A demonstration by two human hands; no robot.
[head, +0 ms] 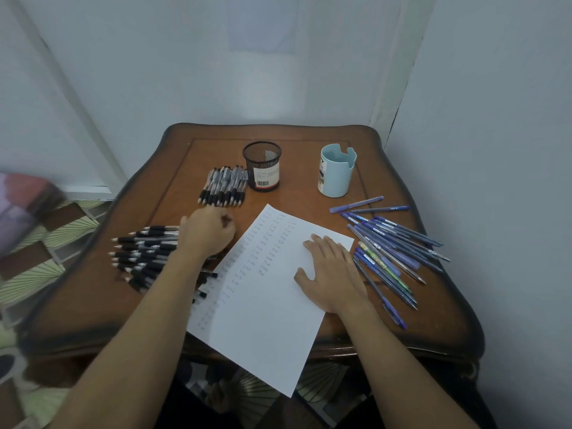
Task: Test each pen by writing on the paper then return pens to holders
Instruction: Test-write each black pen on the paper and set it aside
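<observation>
In the head view, a wooden table (105,305) fills the middle of the frame, set against pale walls. A white sheet of paper (263,320) lies tilted at the centre, its lower corner hanging past the table's near edge; columns of small handwritten words run down its left half.

The right hand (332,274) lies flat on the paper's right side, palm down, fingers straight and slightly spread, gripping nothing. The left hand (207,230) sits just left of the paper's upper edge with its fingers curled inward; whether it has hold of a pen cannot be told, since the fingers hide what is under them.

A pile of black pens (145,252) lies at the left of the frame, partly under the left forearm, tips pointing left. A tidy row of black pens (224,185) lies above the left hand, just beside a black mesh holder (262,165) with a barcode label. A light blue holder (336,170) stands upright to its right, well apart. Blue pens (390,246) lie scattered at the right of the frame, just beside the paper's right edge.
</observation>
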